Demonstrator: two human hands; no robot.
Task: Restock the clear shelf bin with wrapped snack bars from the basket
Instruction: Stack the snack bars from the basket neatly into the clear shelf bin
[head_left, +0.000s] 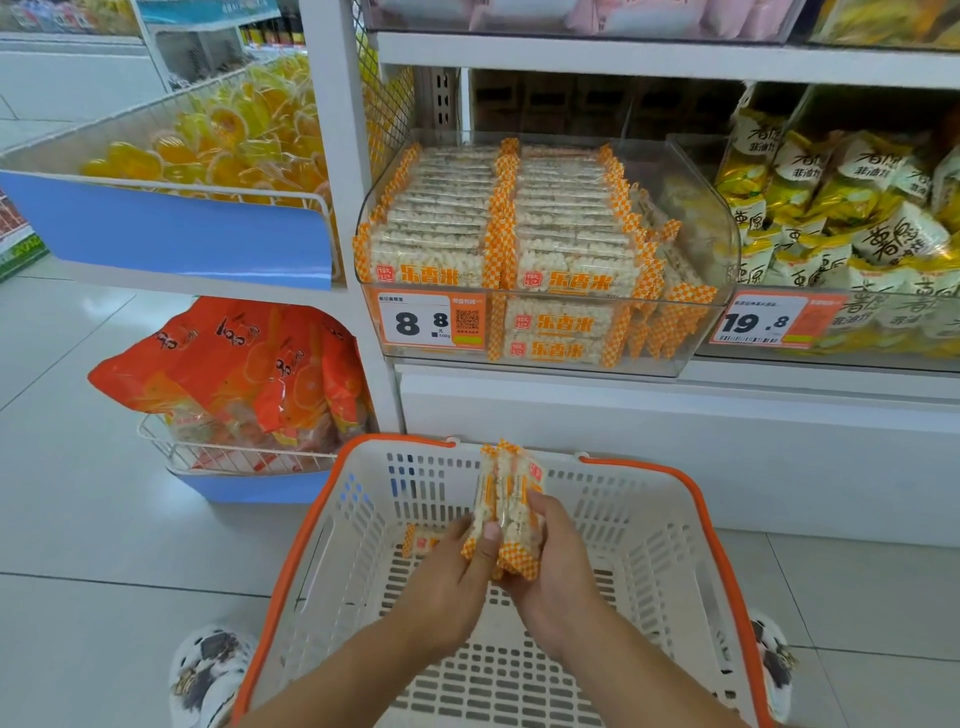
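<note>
Shop aisle, pale tiled floor (78, 545). Bundle of snack bars (506, 506) is gripped upright by left hand (447, 582) and right hand (558, 577) above white basket (670, 561). Clear shelf bin (701, 218) is seen stocked on white shelving.

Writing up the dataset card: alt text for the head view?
Both hands, left hand and right hand, grip a bundle of wrapped snack bars over a nearly empty basket. Above, the clear shelf bin is mostly full.
</note>
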